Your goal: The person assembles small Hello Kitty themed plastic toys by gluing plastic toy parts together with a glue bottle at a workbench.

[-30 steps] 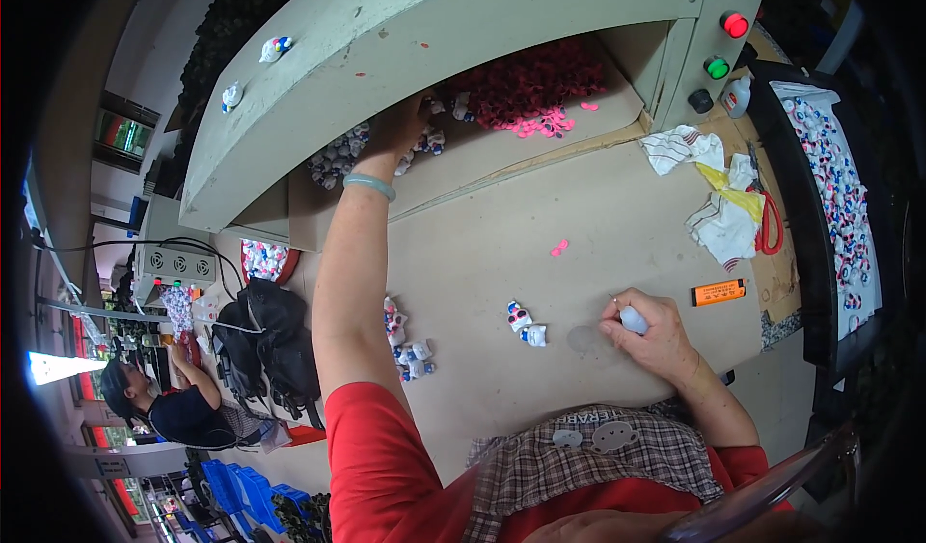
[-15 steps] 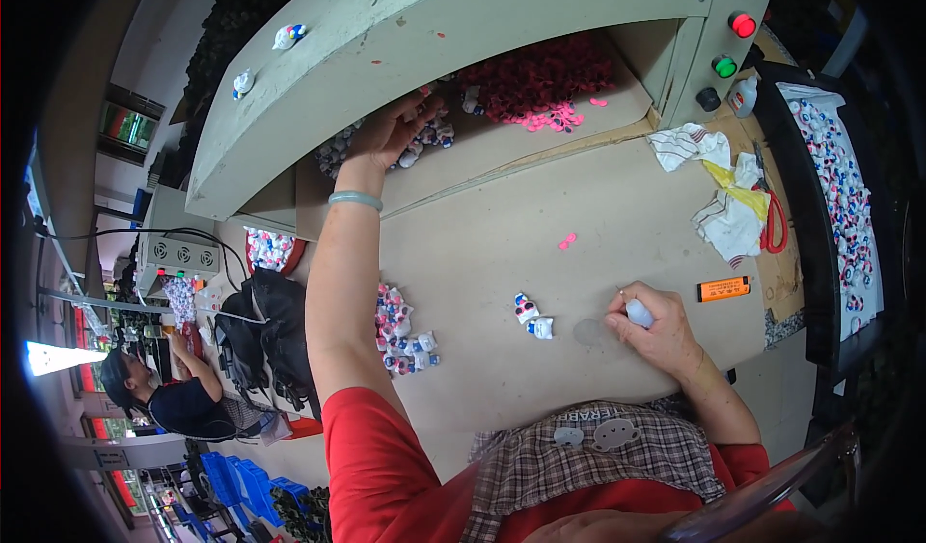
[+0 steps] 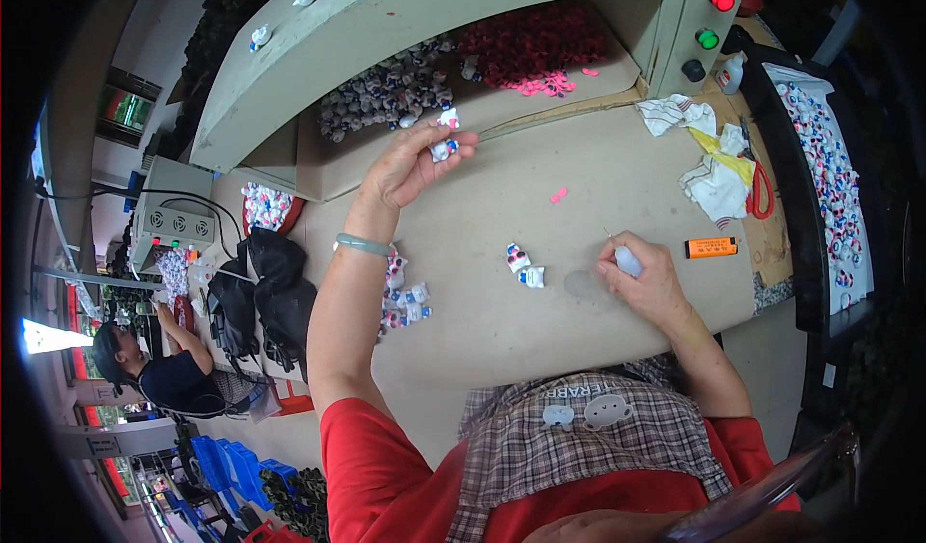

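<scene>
My left hand (image 3: 403, 169) is raised in front of the booth opening, fingers closed round small white cat-like figurines (image 3: 444, 149) with blue and pink parts. In my right hand (image 3: 654, 287) is a small whitish squeeze bottle (image 3: 628, 261) with a thin needle-like tip, held just over the table. Between the hands, a figurine with pink glasses (image 3: 518, 257) touches a white and blue figurine (image 3: 531, 277). More figurines (image 3: 413, 297) lie grouped beside my left forearm. Behind the left hand, many white and blue figurines (image 3: 371, 99) are heaped inside the booth.
Pink and dark red pieces (image 3: 545, 84) fill the booth's right side. Two pink pieces (image 3: 558, 196) lie on the table. To the right are cloths (image 3: 714, 191), red-handled scissors (image 3: 761, 191), an orange box (image 3: 711, 248) and a figurine tray (image 3: 828, 186). Another person (image 3: 159, 365) works at far left.
My left hand has come out of the figurine heap toward me, now with figurines in its fingers. My right hand keeps the bottle at nearly the same spot. The whole view has shifted slightly.
</scene>
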`<state>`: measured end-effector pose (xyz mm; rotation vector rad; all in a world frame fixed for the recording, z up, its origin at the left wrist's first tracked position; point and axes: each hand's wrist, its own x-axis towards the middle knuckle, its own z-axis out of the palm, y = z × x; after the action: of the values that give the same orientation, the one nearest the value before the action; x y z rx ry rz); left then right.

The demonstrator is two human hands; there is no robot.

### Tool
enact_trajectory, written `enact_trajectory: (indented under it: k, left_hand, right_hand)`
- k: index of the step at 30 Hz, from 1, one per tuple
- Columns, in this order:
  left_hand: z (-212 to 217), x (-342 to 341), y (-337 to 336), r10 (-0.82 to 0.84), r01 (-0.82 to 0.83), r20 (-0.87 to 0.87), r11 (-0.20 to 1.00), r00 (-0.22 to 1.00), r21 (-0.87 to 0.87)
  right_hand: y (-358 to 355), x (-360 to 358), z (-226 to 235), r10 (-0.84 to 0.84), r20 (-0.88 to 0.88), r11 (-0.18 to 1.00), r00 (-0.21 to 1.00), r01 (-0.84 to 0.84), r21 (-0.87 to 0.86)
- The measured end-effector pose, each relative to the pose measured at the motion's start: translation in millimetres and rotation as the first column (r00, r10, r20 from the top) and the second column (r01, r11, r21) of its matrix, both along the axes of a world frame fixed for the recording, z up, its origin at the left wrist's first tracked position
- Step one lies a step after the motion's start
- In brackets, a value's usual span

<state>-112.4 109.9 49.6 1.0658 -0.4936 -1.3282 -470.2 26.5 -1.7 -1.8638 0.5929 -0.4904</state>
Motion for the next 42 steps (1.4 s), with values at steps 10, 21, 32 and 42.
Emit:
enact_trajectory:
  k: [10, 21, 32, 42]
  left_hand:
    - [-10.5, 1.4, 12.0, -0.032, -0.005, 0.191, 0.982, 0.981, 0.190]
    - [-42.5, -43.5, 12.6, 0.000, -0.240, 0.913, 0.965, 0.407, 0.107]
    - [-36.1, 6.7, -40.9, 0.320, -0.387, 0.915, 0.898, 0.245, -0.210]
    - [-20.0, 42.2, -55.1, 0.462, -0.438, -0.039, 0.808, 0.886, -0.395]
  right_hand:
    - [6.9, -1.5, 2.6, -0.015, 0.012, 1.000, 1.000, 0.015, 0.014]
    - [4.4, -1.1, 3.7, -0.006, 0.021, 1.000, 1.000, 0.006, -0.001]
    - [7.5, 0.4, -0.2, -0.009, 0.018, 0.999, 1.000, 0.010, -0.048]
    - [0.7, -2.2, 3.1, -0.001, -0.009, 0.998, 1.000, 0.001, -0.057]
